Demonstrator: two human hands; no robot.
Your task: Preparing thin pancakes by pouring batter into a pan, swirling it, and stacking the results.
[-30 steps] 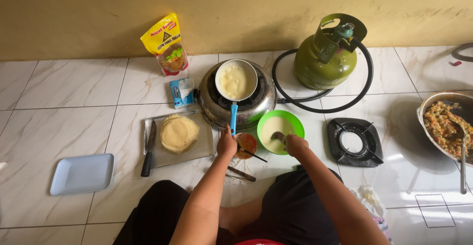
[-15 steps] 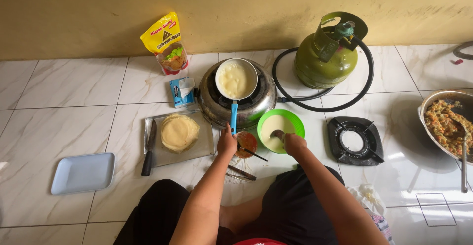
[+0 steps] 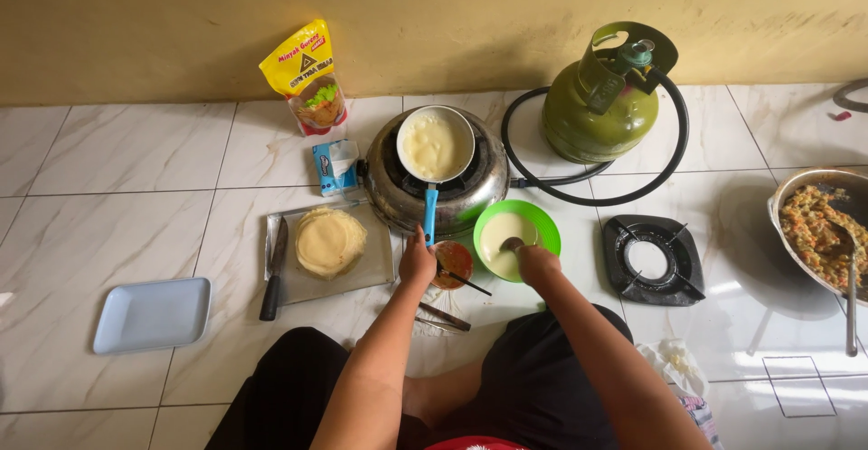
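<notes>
The left hand (image 3: 417, 265) is closed around the end of the blue handle (image 3: 430, 215) of a small pan (image 3: 436, 144), fingers wrapped on it. The pan sits on top of a round steel stove (image 3: 470, 198) and holds a pale sheet of batter that reaches nearly to its rim. The right hand (image 3: 537, 264) rests at the near edge of a green bowl (image 3: 545, 224) of pale batter, fingers closed on a spoon (image 3: 512, 244) whose bowl dips into the mix. Between the two hands stands a small dish (image 3: 451, 264) of reddish oil with a thin brush laid across it — touching neither hand that can be seen.

Left of the stove lies a steel tray (image 3: 375, 274) carrying a stack of thin crepes (image 3: 330, 242), its right edge just beside the left wrist; a knife (image 3: 272, 269) lies along the tray's left edge. Further left, well apart, a pale blue tray (image 3: 152, 314) lies on the tiled floor (image 3: 117, 197), with bare tiles all around it. Against the wall stand a yellow pouch (image 3: 307, 75) and, just by the stove, a small blue carton (image 3: 333, 165).

Right of the stove a green gas cylinder (image 3: 597, 115) stands inside a loop of black hose (image 3: 674, 156). A black burner ring (image 3: 653, 260) lies just right of the bowl, and a metal bowl of chopped filling (image 3: 818, 233) is cut by the right edge — bare floor lies between them.
</notes>
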